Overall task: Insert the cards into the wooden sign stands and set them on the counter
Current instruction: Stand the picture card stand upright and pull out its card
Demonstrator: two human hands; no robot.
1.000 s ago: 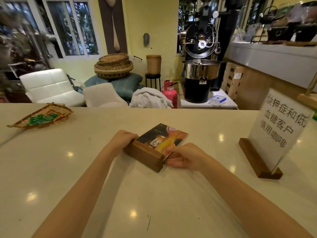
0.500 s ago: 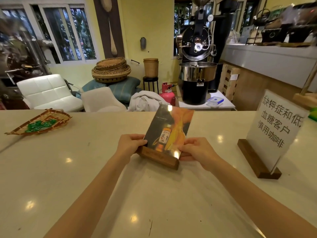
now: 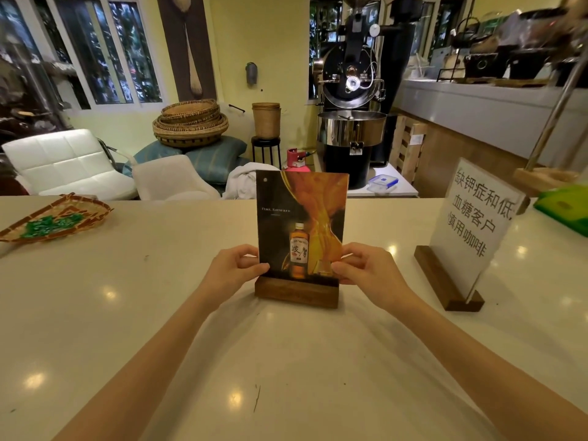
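Head view: likely a light, stiff printed card (image 3: 300,224), upright in a dense wooden stand (image 3: 296,292) on the counter (image 3: 127,313), left of the white sign (image 3: 474,224); best taken by its lower side edges. Left hand (image 3: 230,270) and right hand (image 3: 366,270) half-curled, fingertips pinching those edges just above the stand.

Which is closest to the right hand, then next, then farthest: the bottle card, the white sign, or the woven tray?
1. Bottle card: pinched by the right hand.
2. White sign: off to its right.
3. Woven tray: far left on the counter.
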